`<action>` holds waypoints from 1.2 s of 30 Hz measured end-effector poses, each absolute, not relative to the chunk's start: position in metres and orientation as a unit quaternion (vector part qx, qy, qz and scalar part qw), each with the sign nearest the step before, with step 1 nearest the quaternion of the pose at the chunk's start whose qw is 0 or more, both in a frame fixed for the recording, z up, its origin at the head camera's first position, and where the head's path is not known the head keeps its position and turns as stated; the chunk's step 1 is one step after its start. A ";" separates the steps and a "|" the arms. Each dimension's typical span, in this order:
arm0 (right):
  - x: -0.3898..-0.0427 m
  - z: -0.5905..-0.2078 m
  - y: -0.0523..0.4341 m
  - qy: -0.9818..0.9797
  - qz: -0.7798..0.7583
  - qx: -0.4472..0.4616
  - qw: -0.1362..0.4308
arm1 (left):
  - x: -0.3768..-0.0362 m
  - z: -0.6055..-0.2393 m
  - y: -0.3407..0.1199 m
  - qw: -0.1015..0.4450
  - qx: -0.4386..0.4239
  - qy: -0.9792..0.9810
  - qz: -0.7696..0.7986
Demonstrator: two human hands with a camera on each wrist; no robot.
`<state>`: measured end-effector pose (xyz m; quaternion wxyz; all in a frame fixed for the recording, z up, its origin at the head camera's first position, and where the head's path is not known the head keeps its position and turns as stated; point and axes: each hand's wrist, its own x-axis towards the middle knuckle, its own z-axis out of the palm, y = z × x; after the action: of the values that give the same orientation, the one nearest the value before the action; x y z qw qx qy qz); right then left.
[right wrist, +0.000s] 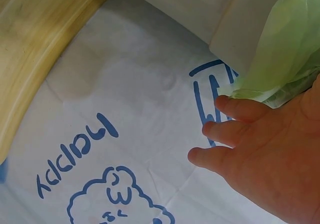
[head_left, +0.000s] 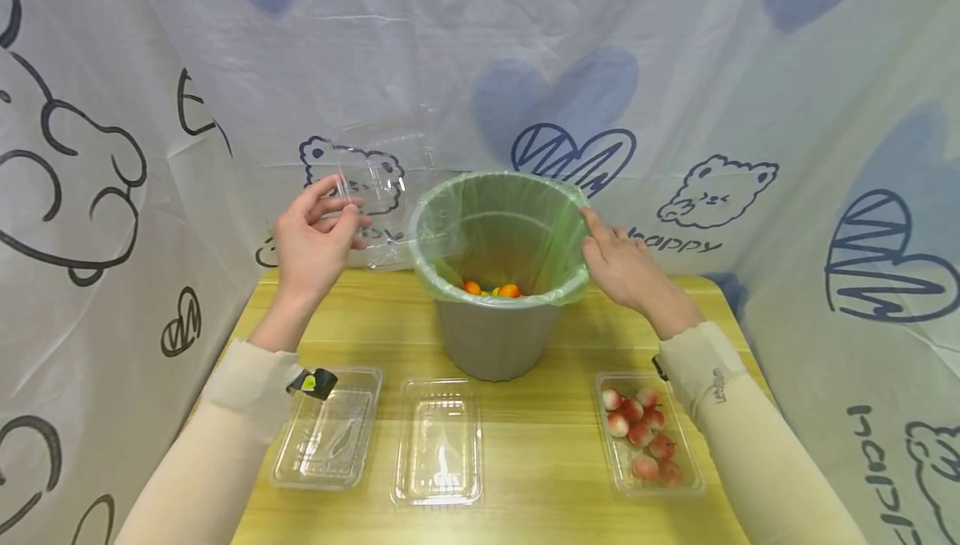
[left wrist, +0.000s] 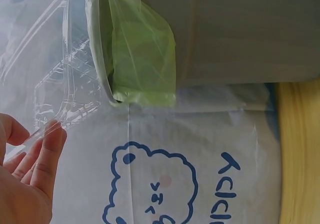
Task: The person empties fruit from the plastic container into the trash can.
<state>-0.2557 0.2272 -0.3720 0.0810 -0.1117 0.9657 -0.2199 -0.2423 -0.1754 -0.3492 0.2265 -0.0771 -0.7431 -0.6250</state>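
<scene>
My left hand [head_left: 311, 237] pinches the edge of a clear plastic clamshell box [head_left: 386, 170], raised beside the left rim of a grey bin [head_left: 491, 341]. In the left wrist view, the fingertips and thumb meet at the edge of this box [left wrist: 67, 58]. A thin green liner bag [head_left: 558, 245] covers the bin's rim. Small orange fruits [head_left: 509, 290] show low inside, partly hidden by the near rim. My right hand [head_left: 626, 266] touches the bin's right rim and liner. In the right wrist view, several of its fingers [right wrist: 230, 132] extend outside the bin.
Two clear plastic boxes, one at the left [head_left: 326, 437] and one near the middle [head_left: 438, 445], rest on the wooden table [head_left: 540, 445]. Another clear box [head_left: 622, 478] at the right holds several red-and-white round fruits [head_left: 639, 433]. A printed white curtain [head_left: 450, 53] surrounds the table.
</scene>
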 end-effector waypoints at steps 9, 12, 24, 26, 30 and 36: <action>-0.256 -0.371 0.226 0.966 -0.217 -0.112 0.079 | -0.238 -0.353 -0.189 0.231 -0.056 -0.744 -0.624; -0.256 -0.369 0.226 0.970 -0.201 -0.113 0.074 | -0.237 -0.354 -0.194 0.236 -0.049 -0.741 -0.627; -0.257 -0.363 0.225 0.979 -0.152 -0.115 0.074 | -0.224 -0.367 -0.215 0.236 -0.020 -0.730 -0.641; -0.258 -0.363 0.226 0.979 -0.151 -0.114 0.072 | -0.221 -0.371 -0.218 0.235 -0.017 -0.730 -0.641; -0.258 -0.363 0.226 0.980 -0.149 -0.115 0.071 | -0.215 -0.376 -0.224 0.227 -0.006 -0.716 -0.660; -0.259 -0.363 0.225 0.979 -0.150 -0.114 0.073 | -0.208 -0.387 -0.228 0.211 0.008 -0.713 -0.668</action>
<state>-0.2586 0.2253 -0.3630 0.0732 -0.1138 0.9794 -0.1500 -0.2083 -0.2282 -0.3870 0.2111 0.0084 -0.7131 -0.6685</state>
